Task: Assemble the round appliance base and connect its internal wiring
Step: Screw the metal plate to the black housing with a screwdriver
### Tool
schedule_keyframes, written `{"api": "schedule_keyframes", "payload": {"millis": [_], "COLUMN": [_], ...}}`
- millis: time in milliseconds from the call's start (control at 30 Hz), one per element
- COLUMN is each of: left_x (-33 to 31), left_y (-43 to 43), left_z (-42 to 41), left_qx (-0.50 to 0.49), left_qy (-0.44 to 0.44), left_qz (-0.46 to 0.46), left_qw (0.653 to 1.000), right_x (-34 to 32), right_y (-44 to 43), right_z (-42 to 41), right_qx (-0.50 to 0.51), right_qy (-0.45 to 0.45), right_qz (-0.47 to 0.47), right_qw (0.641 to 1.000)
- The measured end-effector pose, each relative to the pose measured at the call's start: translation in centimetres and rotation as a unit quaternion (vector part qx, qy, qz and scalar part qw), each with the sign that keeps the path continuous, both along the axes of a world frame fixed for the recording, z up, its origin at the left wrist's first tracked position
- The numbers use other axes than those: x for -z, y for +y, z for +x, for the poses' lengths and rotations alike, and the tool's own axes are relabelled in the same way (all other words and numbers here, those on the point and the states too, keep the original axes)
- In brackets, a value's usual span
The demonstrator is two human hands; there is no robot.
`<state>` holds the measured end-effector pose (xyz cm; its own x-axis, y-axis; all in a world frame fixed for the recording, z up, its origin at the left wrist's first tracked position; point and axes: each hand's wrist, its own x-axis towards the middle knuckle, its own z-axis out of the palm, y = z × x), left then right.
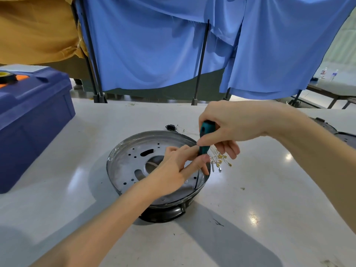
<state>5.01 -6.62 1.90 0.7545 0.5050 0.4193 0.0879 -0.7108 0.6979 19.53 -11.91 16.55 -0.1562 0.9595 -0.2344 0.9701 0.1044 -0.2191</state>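
The fingers [210, 140] of the right hand [235, 126] are clenched round the grip of a teal-handled screwdriver [205, 130] with a thin dark shaft. The fingers [190, 152] of the left hand [171, 168] lie straight, bracketing the shaft just below the handle and steadying it without closing. The tip sits at about 4 o'clock on the round silver metal plate [127, 166], which nests in a glossy black housing [165, 213] mid-desk.

The plate looks stiff, thin and slick, with a possibly sharp rim; I would take the assembly by the black housing. Thin white wires with brass terminals [221, 158] lie at 3 o'clock: limp and light, best pinched at the terminals. A small black socket [170, 127] lies at 12 o'clock and a blue plastic toolbox [28, 122] at 9 o'clock on the white desk [250, 228].
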Motion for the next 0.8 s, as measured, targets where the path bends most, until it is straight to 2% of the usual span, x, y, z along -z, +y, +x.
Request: {"api": "schedule_keyframes", "payload": {"millis": [67,233,333,400,467,567,700,800], "left_x": [0.1,0.0,0.0,0.0,0.1,0.4,0.2,0.3], "left_y": [-0.1,0.0,-0.1,-0.1,0.1,0.2,0.3,0.3], "left_z": [0.1,-0.1,0.0,0.1,0.1,-0.1,0.1,0.0], "left_qx": [-0.009,0.002,0.007,0.017,0.016,-0.002,-0.057,-0.049], "left_qy": [0.000,-0.001,0.015,0.015,0.010,0.021,-0.022,-0.049], "left_qz": [0.007,0.027,0.017,-0.005,-0.035,-0.037,-0.024,0.005], "left_qw": [1.000,1.000,1.000,1.000,0.999,0.999,0.998,0.998], "right_x": [0.7,2.4,2.5,1.8,1.1,0.9,1.3,2.0], "right_y": [-0.3,-0.6,-0.7,-0.6,-0.7,-0.9,-1.1,-1.5], "right_z": [-0.3,-1.6,-1.9,-1.4,-0.7,-0.7,-0.6,-0.8], "right_qx": [0.014,0.038,0.056,0.033,-0.013,-0.049,-0.035,-0.020], "right_qy": [0.028,0.025,-0.032,-0.047,0.012,0.074,0.073,0.077], "right_qz": [0.011,0.148,0.189,0.174,0.145,0.155,0.183,0.210], "right_qw": [0.999,0.988,0.980,0.983,0.989,0.984,0.980,0.974]}}
